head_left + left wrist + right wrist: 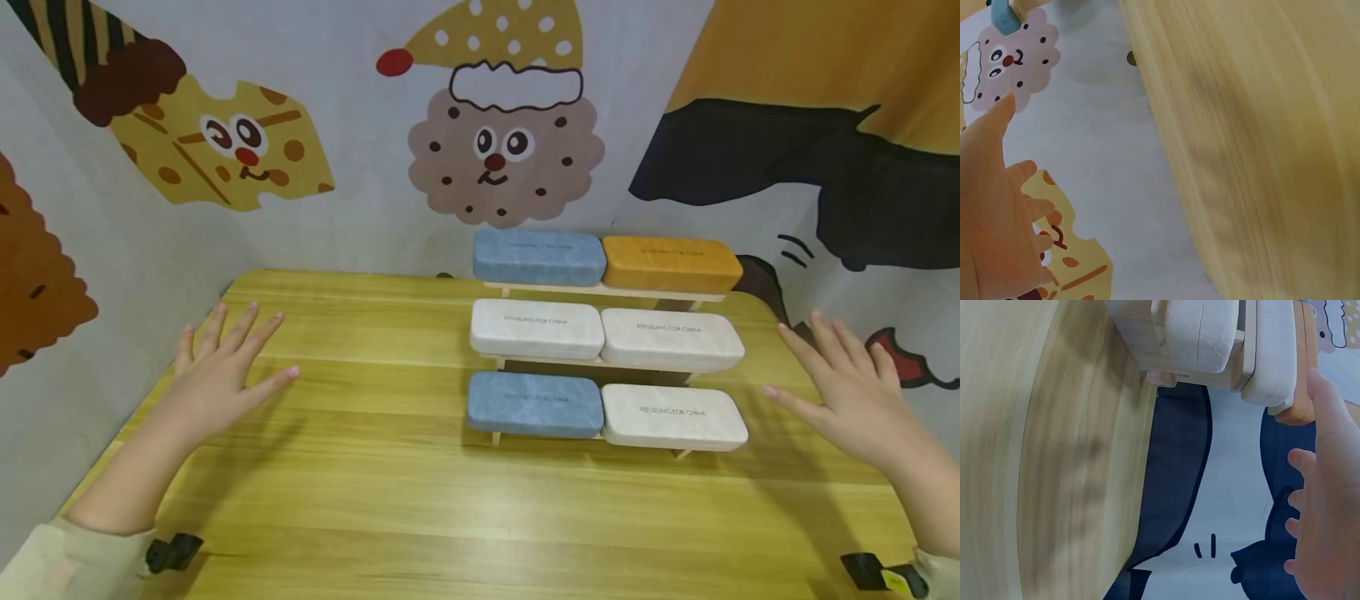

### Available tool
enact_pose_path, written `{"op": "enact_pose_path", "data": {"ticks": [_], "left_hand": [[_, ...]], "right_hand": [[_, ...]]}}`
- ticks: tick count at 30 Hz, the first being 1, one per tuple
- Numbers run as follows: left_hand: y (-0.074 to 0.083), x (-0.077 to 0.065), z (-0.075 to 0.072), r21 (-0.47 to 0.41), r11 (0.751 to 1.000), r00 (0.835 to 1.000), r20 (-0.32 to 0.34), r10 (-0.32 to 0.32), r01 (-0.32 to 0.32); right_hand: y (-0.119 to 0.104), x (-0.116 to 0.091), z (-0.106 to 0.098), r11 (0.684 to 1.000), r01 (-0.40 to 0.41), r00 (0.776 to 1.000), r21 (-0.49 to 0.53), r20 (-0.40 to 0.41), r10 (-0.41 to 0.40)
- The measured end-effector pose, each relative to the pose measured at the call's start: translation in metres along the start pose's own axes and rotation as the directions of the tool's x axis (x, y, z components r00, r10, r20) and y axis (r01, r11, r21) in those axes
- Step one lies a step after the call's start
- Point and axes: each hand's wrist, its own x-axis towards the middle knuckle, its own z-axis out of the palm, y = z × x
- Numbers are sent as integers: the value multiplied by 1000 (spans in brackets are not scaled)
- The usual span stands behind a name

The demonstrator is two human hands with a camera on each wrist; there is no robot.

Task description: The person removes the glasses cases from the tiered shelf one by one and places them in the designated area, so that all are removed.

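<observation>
Over the table's left side my left hand [213, 383] hovers with its fingers spread, holding nothing. Beyond the table's right side my right hand [855, 396] is likewise spread and touches nothing; the cases are the things nearest to it. Glasses cases stand in pairs on a tiered wooden rack [600, 362]. A blue case [538, 258] and an orange case [671, 264] are on the top tier. Two white cases fill the middle one, left [536, 329] and right [671, 339]. On the bottom tier a blue case [535, 406] sits beside a white case [673, 417].
The rack stands toward the back right of a wood-grain table [360, 483]. Behind it hangs a pale wall covering [360, 167] printed with cartoon cheese and a cookie in a hat. A dark strap device [174, 552] is on the left wrist, and another [866, 572] on the right.
</observation>
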Motion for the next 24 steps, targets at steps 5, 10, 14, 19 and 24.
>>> {"op": "enact_pose_path", "data": {"ticks": [5, 10, 14, 19, 24], "left_hand": [[5, 0, 2, -21, 1000, 1000, -19, 14, -14], [11, 1, 4, -67, 997, 998, -48, 39, -43], [17, 2, 8, -127, 989, 995, -74, 60, -69], [26, 4, 15, -204, 973, 989, -117, 87, -110], [37, 7, 22, -275, 950, 981, -165, 106, -149]], "right_hand": [[-1, -1, 0, 1000, 11, 999, 23, -31, -10], [-2, -5, -1, 996, 27, 998, 84, -63, -22], [-4, -10, 1, 986, 52, 993, 160, -111, -34], [-4, -16, 9, 960, 99, 984, 263, -171, -55], [-6, -23, 15, 916, 127, 980, 381, -189, -57]]}}
